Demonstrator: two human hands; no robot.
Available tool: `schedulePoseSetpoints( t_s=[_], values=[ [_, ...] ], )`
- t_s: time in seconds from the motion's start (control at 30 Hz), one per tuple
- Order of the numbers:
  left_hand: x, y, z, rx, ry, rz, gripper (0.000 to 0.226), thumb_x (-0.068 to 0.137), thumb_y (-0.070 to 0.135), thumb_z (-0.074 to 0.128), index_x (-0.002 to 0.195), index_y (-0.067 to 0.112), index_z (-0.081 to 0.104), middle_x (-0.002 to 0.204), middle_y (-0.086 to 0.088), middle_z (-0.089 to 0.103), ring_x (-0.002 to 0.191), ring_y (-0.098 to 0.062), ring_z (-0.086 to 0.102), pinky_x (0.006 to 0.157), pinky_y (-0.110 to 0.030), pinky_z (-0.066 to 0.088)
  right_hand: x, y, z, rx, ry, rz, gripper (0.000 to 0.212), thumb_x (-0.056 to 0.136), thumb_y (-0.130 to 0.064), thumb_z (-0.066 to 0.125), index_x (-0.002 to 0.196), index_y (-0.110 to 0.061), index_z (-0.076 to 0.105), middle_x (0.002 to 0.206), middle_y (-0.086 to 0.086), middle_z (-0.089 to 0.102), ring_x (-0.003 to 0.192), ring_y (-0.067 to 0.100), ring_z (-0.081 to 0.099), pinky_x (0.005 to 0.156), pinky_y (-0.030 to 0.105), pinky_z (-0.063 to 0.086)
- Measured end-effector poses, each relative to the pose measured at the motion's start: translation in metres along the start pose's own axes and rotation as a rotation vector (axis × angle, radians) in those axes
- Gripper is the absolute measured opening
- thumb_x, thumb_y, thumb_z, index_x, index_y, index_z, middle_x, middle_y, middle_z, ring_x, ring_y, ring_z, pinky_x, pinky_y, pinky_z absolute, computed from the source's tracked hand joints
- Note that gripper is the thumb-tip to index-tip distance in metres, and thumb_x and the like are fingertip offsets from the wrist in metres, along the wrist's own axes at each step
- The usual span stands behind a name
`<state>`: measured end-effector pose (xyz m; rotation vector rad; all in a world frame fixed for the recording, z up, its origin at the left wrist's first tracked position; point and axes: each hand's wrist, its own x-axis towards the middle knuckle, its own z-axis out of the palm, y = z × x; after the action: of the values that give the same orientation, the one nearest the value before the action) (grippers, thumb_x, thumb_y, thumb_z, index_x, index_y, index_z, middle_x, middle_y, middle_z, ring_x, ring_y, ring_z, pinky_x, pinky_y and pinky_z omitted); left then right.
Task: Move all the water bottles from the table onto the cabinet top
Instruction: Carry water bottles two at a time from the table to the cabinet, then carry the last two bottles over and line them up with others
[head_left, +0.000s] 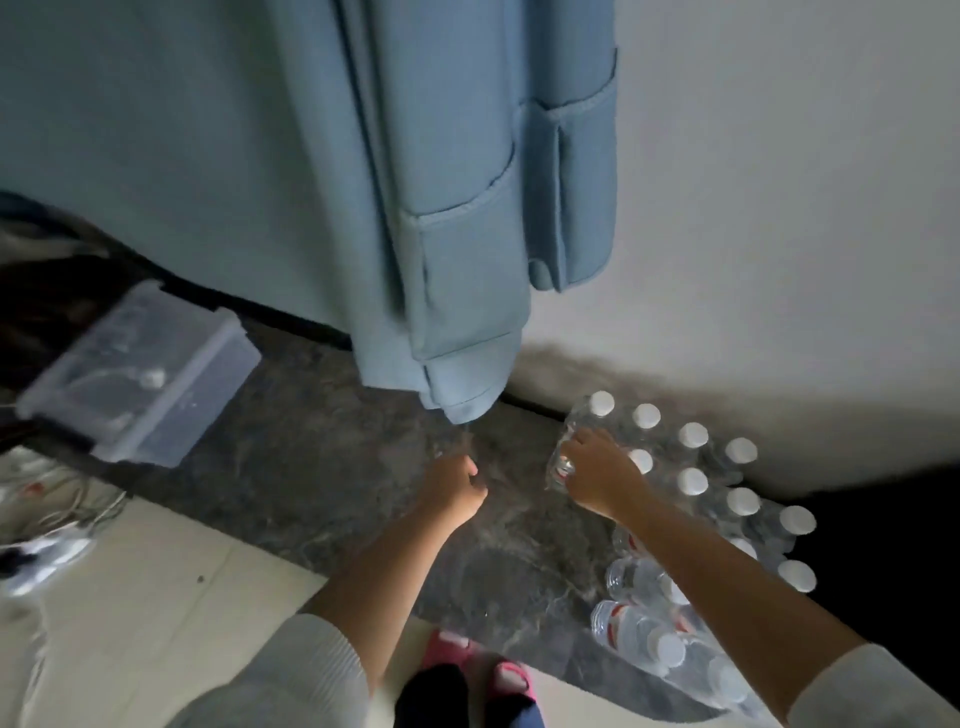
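Several clear water bottles with white caps (693, 483) stand in a cluster at the right of a dark marbled surface (332, 467), close to the wall. More bottles with red labels (639, 631) lie on their sides nearer to me. My right hand (597, 475) grips a clear bottle (582, 421) at the cluster's left edge; its white cap points up and away. To the left of that, my left hand (454, 488) hovers over the bare surface with fingers curled and nothing visible in it.
A blue garment (441, 208) hangs down to just above the surface, in front of my hands. A clear plastic box (140, 374) sits at the left. Cables (62, 499) lie at the far left edge. My feet in pink slippers (467, 670) stand on light floor.
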<state>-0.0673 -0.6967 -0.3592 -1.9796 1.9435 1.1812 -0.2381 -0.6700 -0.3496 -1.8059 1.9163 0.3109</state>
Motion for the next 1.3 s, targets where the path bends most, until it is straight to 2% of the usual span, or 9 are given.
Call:
schedulePoseSetpoints(
  t_s=[0.07, 0.17, 0.23, 0.43, 0.53, 0.67, 0.9, 1.1, 1.3],
  values=[
    [-0.026, -0.034, -0.010, -0.023, 0.069, -0.104, 0.020, 0.088, 0.009, 0.049, 0.072, 0.018, 0.056, 0.104, -0.014, 0.064, 0.100, -0.024, 0.060, 0.092, -0.028, 0.048, -0.002, -0.032, -0.004, -0.042, -0.028, -0.110, 0.035, 0.088, -0.009, 0.048, 0.121, -0.009, 0.058, 0.128, 0.011, 0.053, 0.128, 0.028, 0.042, 0.106, 0.036, 0.039],
    [-0.066, -0.094, -0.031, -0.015, 0.155, -0.256, 0.025, 0.093, 0.013, 0.044, 0.109, 0.010, 0.063, 0.121, -0.015, 0.063, 0.114, -0.027, 0.058, 0.098, -0.031, 0.045, -0.004, -0.095, -0.007, -0.079, -0.062, -0.305, 0.034, 0.088, -0.008, 0.048, 0.120, -0.007, 0.059, 0.127, 0.013, 0.057, 0.126, 0.028, 0.048, 0.106, 0.032, 0.039],
    [-0.094, -0.137, -0.049, -0.013, 0.244, -0.325, 0.031, 0.095, 0.019, 0.044, 0.119, 0.009, 0.060, 0.127, -0.013, 0.060, 0.121, -0.028, 0.054, 0.100, -0.034, 0.043, -0.009, -0.143, -0.007, -0.122, -0.101, -0.412, 0.035, 0.090, -0.005, 0.046, 0.122, -0.007, 0.058, 0.131, 0.011, 0.056, 0.126, 0.027, 0.050, 0.105, 0.032, 0.039],
    [-0.202, -0.266, -0.095, -0.066, 0.529, -0.568, 0.030, 0.092, 0.018, 0.049, 0.118, 0.010, 0.060, 0.128, -0.013, 0.053, 0.124, -0.029, 0.045, 0.104, -0.034, 0.040, -0.038, -0.301, 0.008, -0.279, -0.139, -0.785, 0.036, 0.091, -0.010, 0.048, 0.125, -0.006, 0.054, 0.131, 0.017, 0.052, 0.123, 0.032, 0.049, 0.102, 0.035, 0.040],
    [-0.261, -0.326, -0.109, -0.089, 0.606, -0.710, 0.032, 0.091, 0.018, 0.049, 0.121, 0.010, 0.059, 0.128, -0.014, 0.053, 0.124, -0.031, 0.044, 0.104, -0.036, 0.040, -0.063, -0.377, 0.015, -0.338, -0.224, -0.942, 0.039, 0.091, -0.009, 0.049, 0.130, -0.005, 0.049, 0.132, 0.016, 0.048, 0.122, 0.032, 0.049, 0.099, 0.035, 0.042],
    [-0.342, -0.407, -0.122, -0.135, 0.688, -0.903, 0.031, 0.090, 0.017, 0.050, 0.118, 0.011, 0.061, 0.127, -0.014, 0.054, 0.123, -0.032, 0.046, 0.102, -0.036, 0.041, -0.100, -0.485, 0.031, -0.451, -0.200, -1.137, 0.041, 0.090, -0.012, 0.050, 0.131, -0.006, 0.047, 0.134, 0.014, 0.047, 0.122, 0.028, 0.048, 0.101, 0.037, 0.043],
    [-0.456, -0.536, -0.157, -0.135, 0.750, -1.067, 0.032, 0.090, 0.017, 0.049, 0.120, 0.011, 0.059, 0.127, -0.013, 0.054, 0.124, -0.030, 0.045, 0.104, -0.036, 0.041, -0.160, -0.665, 0.061, -0.509, -0.115, -1.329, 0.036, 0.086, -0.013, 0.052, 0.122, -0.008, 0.056, 0.126, 0.016, 0.054, 0.119, 0.032, 0.052, 0.095, 0.034, 0.044],
    [-0.515, -0.620, -0.205, -0.175, 0.893, -1.151, 0.039, 0.088, 0.012, 0.050, 0.127, 0.008, 0.051, 0.132, -0.015, 0.048, 0.129, -0.033, 0.038, 0.105, -0.041, 0.040, -0.193, -0.804, 0.062, -0.441, -0.098, -1.389, 0.039, 0.089, -0.014, 0.053, 0.127, -0.006, 0.051, 0.131, 0.015, 0.049, 0.123, 0.030, 0.047, 0.093, 0.029, 0.039],
    [-0.550, -0.711, -0.254, -0.229, 0.960, -1.236, 0.038, 0.087, 0.012, 0.053, 0.124, 0.007, 0.053, 0.130, -0.016, 0.047, 0.126, -0.033, 0.041, 0.102, -0.043, 0.041, -0.210, -0.945, 0.063, -0.341, -0.086, -1.488, 0.044, 0.090, -0.012, 0.054, 0.133, -0.010, 0.048, 0.137, 0.016, 0.046, 0.126, 0.028, 0.045, 0.102, 0.030, 0.037]
  ],
)
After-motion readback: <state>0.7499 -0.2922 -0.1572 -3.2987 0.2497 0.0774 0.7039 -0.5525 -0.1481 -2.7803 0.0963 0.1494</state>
